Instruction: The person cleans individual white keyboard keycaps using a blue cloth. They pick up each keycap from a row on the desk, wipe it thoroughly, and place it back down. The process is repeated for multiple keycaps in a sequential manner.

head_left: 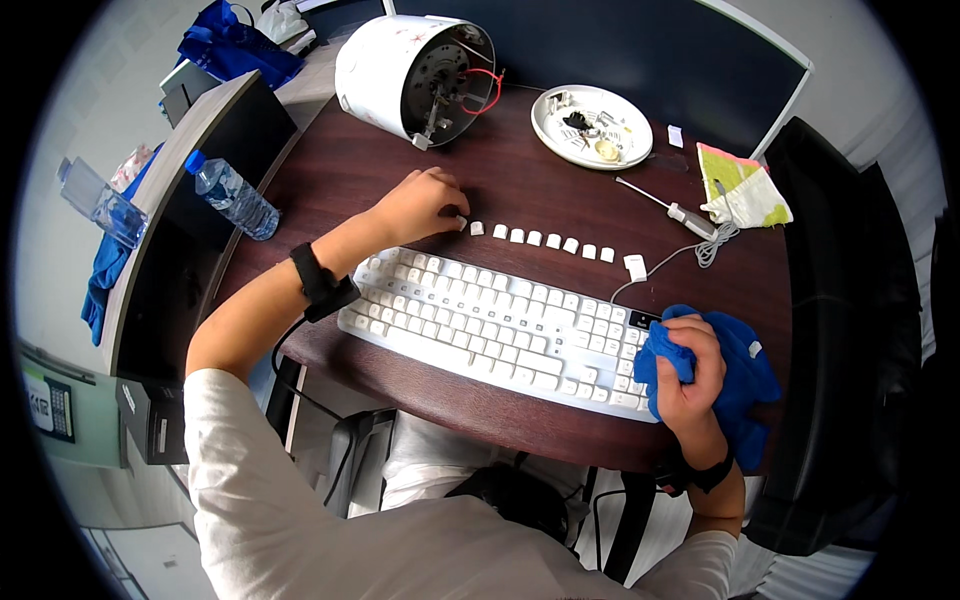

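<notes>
My left hand (425,205) is closed at the left end of a row of loose white keycaps (534,238), its fingertips on a small white keycap (461,224). Below the row lies a white keyboard (470,335), its cable running off toward the back right. At the keyboard's right end my right hand (690,365) grips a bunched blue cloth (670,345); more of the cloth (745,390) lies spread on the desk.
On the dark wooden desk (330,220) are a white cylindrical appliance (385,70), a white plate of small parts (560,145), a screwdriver (690,222), a yellow-green cloth (740,180) and a water bottle (235,200). A dark partition (640,55) backs the desk.
</notes>
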### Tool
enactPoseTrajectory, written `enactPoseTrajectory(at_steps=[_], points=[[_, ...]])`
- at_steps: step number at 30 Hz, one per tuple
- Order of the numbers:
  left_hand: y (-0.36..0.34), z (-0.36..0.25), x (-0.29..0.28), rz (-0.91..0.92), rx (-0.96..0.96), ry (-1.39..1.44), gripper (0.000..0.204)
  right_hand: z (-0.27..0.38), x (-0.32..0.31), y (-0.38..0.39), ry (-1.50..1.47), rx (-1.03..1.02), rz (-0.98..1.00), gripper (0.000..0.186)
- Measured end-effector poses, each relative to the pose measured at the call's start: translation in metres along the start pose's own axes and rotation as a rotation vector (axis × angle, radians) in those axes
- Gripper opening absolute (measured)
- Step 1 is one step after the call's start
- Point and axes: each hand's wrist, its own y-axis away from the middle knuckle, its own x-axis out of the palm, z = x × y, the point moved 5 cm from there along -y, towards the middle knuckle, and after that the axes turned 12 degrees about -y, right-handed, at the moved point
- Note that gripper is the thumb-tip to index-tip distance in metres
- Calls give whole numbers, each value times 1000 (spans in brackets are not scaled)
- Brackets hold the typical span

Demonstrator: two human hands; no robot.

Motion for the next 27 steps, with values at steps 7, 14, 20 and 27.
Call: enactPoseTrajectory(at_steps=[7, 14, 20, 27], points=[[4, 6, 8, 57, -49, -113, 17, 0, 0, 2, -21, 8, 0, 27], [0, -3, -4, 17, -44, -111, 23, 1, 0, -2, -16, -3, -3, 27], [-25, -39, 0, 12, 43, -26, 23, 1, -2, -1, -11, 10, -5, 27], [-34, -40, 13, 16, 45, -3, 14, 3, 0, -3, -26, -5, -10, 27]])
